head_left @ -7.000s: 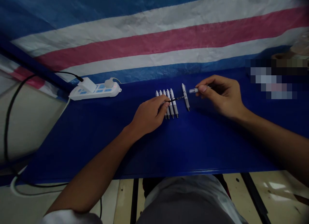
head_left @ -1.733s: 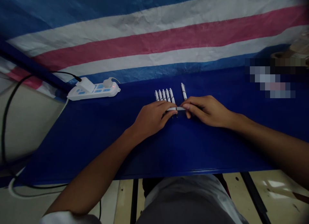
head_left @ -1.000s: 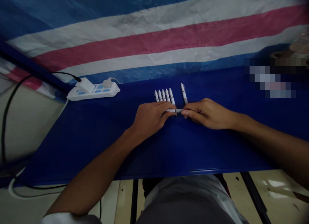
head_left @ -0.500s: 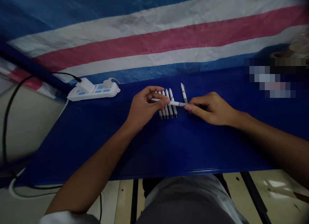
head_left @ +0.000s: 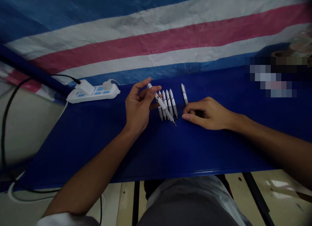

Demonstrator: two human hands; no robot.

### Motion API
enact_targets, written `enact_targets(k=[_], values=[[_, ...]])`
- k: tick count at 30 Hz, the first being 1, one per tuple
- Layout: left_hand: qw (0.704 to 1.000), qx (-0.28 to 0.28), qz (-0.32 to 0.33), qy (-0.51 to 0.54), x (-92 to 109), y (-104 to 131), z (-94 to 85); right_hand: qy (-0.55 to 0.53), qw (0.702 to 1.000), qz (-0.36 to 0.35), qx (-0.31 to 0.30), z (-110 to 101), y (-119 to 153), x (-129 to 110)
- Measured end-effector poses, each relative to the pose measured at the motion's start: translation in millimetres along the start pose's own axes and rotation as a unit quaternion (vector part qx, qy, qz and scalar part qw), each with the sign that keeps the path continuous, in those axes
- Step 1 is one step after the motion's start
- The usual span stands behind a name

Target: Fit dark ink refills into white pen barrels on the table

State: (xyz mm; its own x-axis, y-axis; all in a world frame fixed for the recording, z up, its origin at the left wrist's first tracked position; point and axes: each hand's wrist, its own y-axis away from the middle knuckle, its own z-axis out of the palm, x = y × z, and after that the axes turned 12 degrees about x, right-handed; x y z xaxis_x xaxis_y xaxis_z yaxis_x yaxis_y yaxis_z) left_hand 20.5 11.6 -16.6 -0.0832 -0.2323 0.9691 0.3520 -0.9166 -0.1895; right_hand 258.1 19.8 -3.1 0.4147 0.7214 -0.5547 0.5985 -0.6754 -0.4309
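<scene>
A white and grey pen (head_left: pixel 163 106) is held near its upper end by my left hand (head_left: pixel 139 107), its metal tip slanting down to the right. Beneath it, several similar pens (head_left: pixel 173 103) lie side by side on the blue table, partly covered by the held pen and my fingers. Another pen (head_left: pixel 183 93) lies apart to their right, its lower end hidden by my right hand (head_left: pixel 207 114). That hand rests on the table with thumb and forefinger curled near each other; what is between them, if anything, is hidden.
A white power strip (head_left: pixel 94 94) with plugs and cables sits at the table's back left. Behind the blue table (head_left: pixel 156 154) hangs a striped sheet (head_left: pixel 156 45). A pixelated patch (head_left: pixel 273 78) covers something at the back right.
My left hand has moved left and turned the pen from nearly level to slanting downward. My right hand has come off the pen's grey end and shifted slightly left and down.
</scene>
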Motion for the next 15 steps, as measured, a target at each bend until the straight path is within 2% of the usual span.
enact_targets(k=[6,11,15], values=[[0.999,-0.023,0.003,-0.047,1,2,0.7,-0.006,0.999,-0.043,0.008,3,3,1],[0.998,-0.025,-0.005,-0.061,-1,4,2.4,0.019,0.987,-0.157,-0.007,11,6,-1],[0.994,-0.045,0.005,-0.096,-5,7,3.9,0.034,0.977,-0.212,0.017,19,7,-4]])
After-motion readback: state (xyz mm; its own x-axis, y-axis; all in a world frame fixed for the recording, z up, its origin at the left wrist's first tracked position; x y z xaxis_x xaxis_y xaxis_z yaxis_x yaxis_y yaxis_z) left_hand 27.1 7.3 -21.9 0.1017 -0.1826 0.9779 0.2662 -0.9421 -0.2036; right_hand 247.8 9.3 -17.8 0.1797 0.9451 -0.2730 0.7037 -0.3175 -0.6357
